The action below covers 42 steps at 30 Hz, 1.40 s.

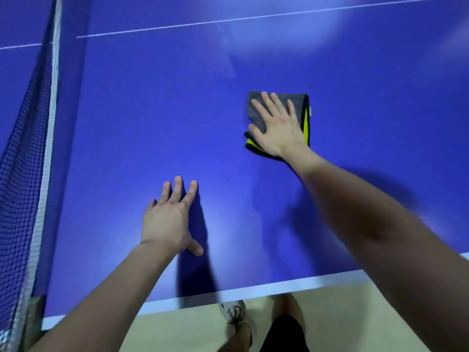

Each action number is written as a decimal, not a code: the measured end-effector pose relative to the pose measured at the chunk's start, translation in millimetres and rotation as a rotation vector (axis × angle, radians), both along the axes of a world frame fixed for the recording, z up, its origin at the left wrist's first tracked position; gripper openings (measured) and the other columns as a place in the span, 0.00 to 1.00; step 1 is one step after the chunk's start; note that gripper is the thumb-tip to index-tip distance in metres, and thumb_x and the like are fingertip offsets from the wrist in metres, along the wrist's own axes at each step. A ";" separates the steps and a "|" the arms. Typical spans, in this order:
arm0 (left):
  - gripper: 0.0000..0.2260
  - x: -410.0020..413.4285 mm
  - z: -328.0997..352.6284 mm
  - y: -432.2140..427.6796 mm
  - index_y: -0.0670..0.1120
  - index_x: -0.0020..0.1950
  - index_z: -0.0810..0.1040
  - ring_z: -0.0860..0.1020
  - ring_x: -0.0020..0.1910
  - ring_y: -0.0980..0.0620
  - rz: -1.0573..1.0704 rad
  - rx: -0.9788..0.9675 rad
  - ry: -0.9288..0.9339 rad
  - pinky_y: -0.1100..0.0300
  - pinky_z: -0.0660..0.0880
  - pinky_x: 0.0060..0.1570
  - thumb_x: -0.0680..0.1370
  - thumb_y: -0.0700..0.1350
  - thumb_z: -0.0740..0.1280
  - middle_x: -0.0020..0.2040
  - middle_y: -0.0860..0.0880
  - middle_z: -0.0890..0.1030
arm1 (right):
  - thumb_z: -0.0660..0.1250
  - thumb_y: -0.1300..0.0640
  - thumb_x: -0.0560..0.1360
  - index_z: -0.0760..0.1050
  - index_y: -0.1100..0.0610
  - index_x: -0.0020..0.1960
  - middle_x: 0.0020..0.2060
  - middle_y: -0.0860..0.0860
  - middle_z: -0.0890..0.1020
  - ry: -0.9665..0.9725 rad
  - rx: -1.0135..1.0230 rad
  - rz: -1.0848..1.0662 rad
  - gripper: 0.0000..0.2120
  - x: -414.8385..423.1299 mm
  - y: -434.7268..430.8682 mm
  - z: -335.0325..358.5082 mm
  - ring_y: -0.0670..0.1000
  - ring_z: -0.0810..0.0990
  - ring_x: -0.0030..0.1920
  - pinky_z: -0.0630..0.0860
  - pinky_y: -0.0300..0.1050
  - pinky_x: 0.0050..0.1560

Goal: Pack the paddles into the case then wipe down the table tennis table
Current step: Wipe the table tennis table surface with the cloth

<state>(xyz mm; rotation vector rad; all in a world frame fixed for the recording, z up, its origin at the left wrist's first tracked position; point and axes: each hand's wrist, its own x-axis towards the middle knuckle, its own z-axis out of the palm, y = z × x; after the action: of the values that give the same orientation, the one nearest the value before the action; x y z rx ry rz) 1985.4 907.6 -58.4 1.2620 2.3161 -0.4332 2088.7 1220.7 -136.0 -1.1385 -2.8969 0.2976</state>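
Cloth (300, 103) — long axis apparently near-to-far

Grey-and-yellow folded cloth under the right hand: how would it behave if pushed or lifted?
Probably floppy: the grey-and-yellow folded cloth lies in soft layers, so it would likely droop when lifted. It should slide on the smooth blue table tennis table under the flat right hand, though loose edges may bunch.

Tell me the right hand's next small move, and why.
Probably slide the cloth left toward the net: the right hand lies flat on it, the left hand braces on the table, and bare surface stretches between cloth and net.
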 end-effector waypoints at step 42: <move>0.77 -6.0 -4.7 1.1 0.61 0.86 0.39 0.47 0.87 0.49 -0.025 -0.054 0.087 0.49 0.73 0.47 0.49 0.74 0.83 0.87 0.54 0.44 | 0.55 0.37 0.85 0.50 0.51 0.90 0.89 0.57 0.47 -0.011 -0.004 -0.133 0.38 151.2 -295.6 5.6 0.58 0.42 0.89 0.47 0.72 0.84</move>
<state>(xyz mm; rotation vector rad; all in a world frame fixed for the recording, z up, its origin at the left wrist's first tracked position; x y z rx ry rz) 1979.4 908.7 -63.1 1.2709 2.3458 -0.5662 2240.0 925.0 -130.4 -1.3298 -2.8137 0.2955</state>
